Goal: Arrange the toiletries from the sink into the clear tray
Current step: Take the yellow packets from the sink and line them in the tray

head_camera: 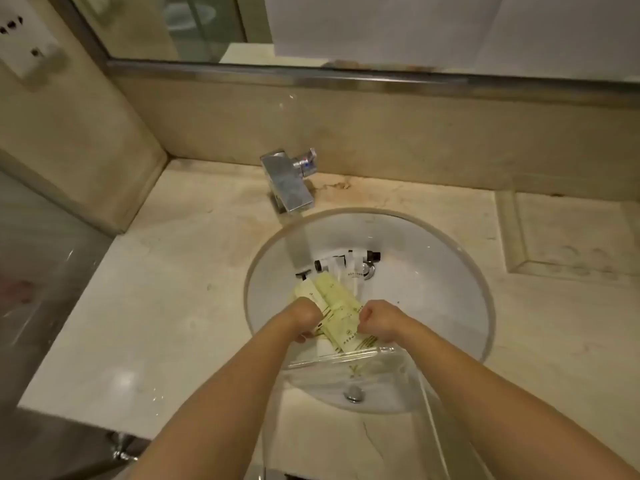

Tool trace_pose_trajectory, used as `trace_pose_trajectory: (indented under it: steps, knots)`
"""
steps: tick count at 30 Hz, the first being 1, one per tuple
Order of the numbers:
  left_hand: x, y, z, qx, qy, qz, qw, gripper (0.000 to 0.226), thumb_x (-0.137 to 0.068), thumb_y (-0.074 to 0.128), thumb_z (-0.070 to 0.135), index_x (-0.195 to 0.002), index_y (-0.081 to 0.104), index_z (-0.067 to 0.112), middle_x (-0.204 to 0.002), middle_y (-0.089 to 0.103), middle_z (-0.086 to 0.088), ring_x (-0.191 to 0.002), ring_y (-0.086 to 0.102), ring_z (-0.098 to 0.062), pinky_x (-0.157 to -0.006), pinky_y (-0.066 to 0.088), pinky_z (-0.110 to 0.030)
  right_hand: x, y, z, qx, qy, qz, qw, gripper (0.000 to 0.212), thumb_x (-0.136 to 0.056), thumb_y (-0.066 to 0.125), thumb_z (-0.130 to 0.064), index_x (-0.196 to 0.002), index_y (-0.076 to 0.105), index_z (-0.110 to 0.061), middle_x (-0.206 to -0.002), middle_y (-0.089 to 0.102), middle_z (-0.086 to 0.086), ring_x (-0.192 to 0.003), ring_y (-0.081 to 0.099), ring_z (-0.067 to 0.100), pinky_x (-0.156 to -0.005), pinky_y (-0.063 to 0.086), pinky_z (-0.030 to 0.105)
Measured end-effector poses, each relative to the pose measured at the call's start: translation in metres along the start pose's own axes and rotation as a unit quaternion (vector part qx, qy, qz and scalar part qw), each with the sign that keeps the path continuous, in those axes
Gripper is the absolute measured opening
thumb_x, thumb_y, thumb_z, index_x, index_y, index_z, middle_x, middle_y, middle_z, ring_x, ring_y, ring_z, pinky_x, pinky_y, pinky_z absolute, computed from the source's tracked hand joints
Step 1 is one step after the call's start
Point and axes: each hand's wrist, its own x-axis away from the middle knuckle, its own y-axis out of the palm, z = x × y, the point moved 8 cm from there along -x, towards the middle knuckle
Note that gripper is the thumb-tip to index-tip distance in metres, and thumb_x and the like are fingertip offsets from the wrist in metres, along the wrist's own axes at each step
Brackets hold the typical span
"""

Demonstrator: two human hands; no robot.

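Glossy white ceramic sink [433, 271]; polished chrome faucet [289, 187]; veined marble counter [166, 289]; transparent plastic tray [391, 372]

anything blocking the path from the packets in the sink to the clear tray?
Nothing visible does. Both the left hand and the right hand already grip the pale yellow packets in the sink. The clear tray sits right under the hands at the basin's near side, with no object between.

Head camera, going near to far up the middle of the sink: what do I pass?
Overflow hole → clear tray edge → yellow sachets gripped between left hand and right hand → small black-capped bottles → tap → mirror.
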Motion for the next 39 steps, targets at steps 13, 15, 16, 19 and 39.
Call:
trace_pose_trajectory:
  steps: [13,15,16,19,39]
  knots:
    - [-0.022,0.042,-0.014,0.251,-0.118,-0.053,0.959,0.024,-0.094,0.034,0.002,-0.097,0.058,0.005,-0.079,0.064,-0.011,-0.063,0.060,-0.020,-0.074,0.056,-0.034,-0.034,0.018,-0.002,-0.035,0.000,-0.029,0.999,0.028,-0.083,0.063,-0.005,-0.071,0.041,-0.018,-0.076,0.049,0.002,-0.076,0.056,0.023,-0.068,0.054,0.036]
    - [-0.017,0.037,-0.013,0.292,-0.115,-0.053,0.948,0.022,-0.094,0.035,0.000,-0.090,0.056,0.006,-0.076,0.062,-0.011,-0.067,0.061,-0.022,-0.081,0.057,-0.041,-0.033,0.015,-0.002,-0.100,-0.007,-0.035,0.994,0.022,-0.083,0.060,-0.003,-0.076,0.045,-0.016,-0.081,0.054,0.004,-0.074,0.057,0.021,-0.067,0.054,0.035]
    - [-0.016,0.034,-0.013,0.303,-0.111,-0.054,0.945,0.021,-0.094,0.035,0.001,-0.089,0.055,0.006,-0.075,0.061,-0.011,-0.070,0.062,-0.024,-0.087,0.056,-0.045,-0.032,0.012,-0.001,-0.127,-0.007,-0.034,0.991,0.020,-0.084,0.060,-0.003,-0.078,0.047,-0.016,-0.084,0.056,0.005,-0.077,0.059,0.022,-0.072,0.055,0.037]
    - [-0.015,0.028,-0.014,0.340,-0.106,-0.069,0.932,0.019,-0.093,0.039,0.004,-0.102,0.055,0.004,-0.083,0.063,-0.013,-0.085,0.067,-0.030,-0.089,0.055,-0.052,-0.027,-0.001,-0.001,-0.174,-0.009,-0.005,0.985,0.018,-0.085,0.059,-0.001,-0.079,0.049,-0.015,-0.082,0.059,0.004,-0.079,0.060,0.022,-0.079,0.054,0.038]
    - [0.048,-0.016,-0.009,0.366,0.067,-0.023,0.928,0.024,-0.086,0.060,-0.008,-0.088,0.048,0.011,-0.082,0.064,-0.012,-0.057,0.055,-0.015,-0.047,0.047,-0.022,0.061,-0.007,-0.026,-0.365,-0.037,0.161,0.916,0.014,-0.083,0.045,-0.002,-0.081,0.050,-0.014,-0.088,0.061,0.009,-0.081,0.059,0.026,-0.084,0.053,0.051]
